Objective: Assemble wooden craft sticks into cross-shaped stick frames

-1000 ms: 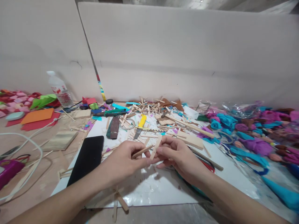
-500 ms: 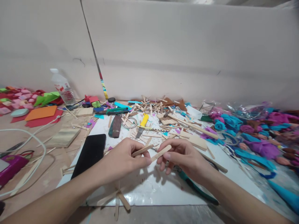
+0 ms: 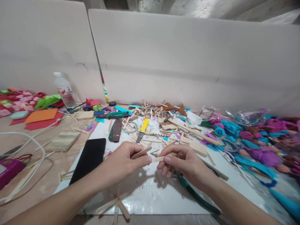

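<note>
Between my two hands, above the white board (image 3: 150, 200), a flat wooden craft stick (image 3: 156, 159) lies crosswise. My left hand (image 3: 130, 159) pinches its left end, and a second craft stick (image 3: 142, 152) sticks out from between the same fingers. The right end is pinched by the thumb and fingers of my right hand (image 3: 179, 158). Just below my right hand are pliers with dark green handles (image 3: 199, 197). A small assembly of joined craft sticks (image 3: 118, 203) rests at the board's front edge, below my left hand.
Left of the board's middle lies a black phone (image 3: 89, 159). Behind my hands are a yellow-handled cutter (image 3: 144, 125), a tape roll (image 3: 130, 127) and a heap of stick pieces (image 3: 152, 111). A water bottle (image 3: 65, 90) stands back left; crepe-paper flowers (image 3: 262, 153) crowd the right.
My right hand has closed its thumb and fingers over the right end of the craft stick, which stuck out freely before. The stick now lies more level. The view has tilted up slightly.
</note>
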